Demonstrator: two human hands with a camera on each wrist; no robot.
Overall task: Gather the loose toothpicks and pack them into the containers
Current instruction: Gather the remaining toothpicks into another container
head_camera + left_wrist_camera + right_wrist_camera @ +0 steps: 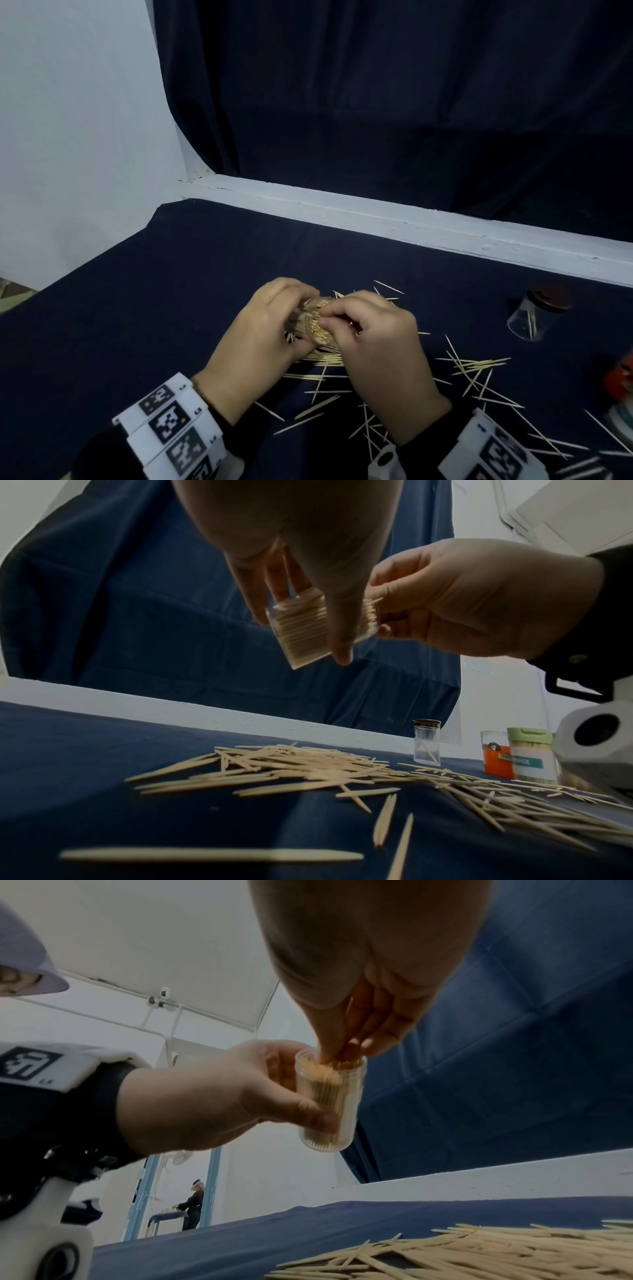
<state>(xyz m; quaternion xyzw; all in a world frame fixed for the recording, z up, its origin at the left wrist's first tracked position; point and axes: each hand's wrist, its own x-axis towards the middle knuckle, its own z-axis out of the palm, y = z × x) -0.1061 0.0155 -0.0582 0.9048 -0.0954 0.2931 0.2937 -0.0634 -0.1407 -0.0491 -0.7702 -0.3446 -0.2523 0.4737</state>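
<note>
We hold a clear round container (317,323) off the desk (171,274), just below the middle of the head view. Our left hand (255,337) has its grip wrapped around the container's side, thumb on the near wall and fingers on the far wall, as the right wrist view shows. The container is tilted, its open mouth turned toward our right hand (375,346), and it is packed with toothpicks standing lengthwise inside.

Our right hand's grip is pinched together at the container's mouth. In the right wrist view the fingertips (342,1047) press on the toothpick ends at the rim; we cannot tell whether a single toothpick is held between them.

Loose toothpicks (476,373) lie scattered on the dark blue cloth under and around both hands, spreading toward the lower right of the head view, with a denser heap directly beneath the held container.

At the right of the head view a second clear container (529,320) stands on the desk with a dark lid (551,298) just behind it; a few toothpicks lean inside it. In the left wrist view, further right, stand a container with an orange label (496,758) and, touching it in front, a toothpick-filled one with a green cap (531,753).

A white ledge (411,226) runs behind the desk, with a dark curtain (376,102) above it.
</note>
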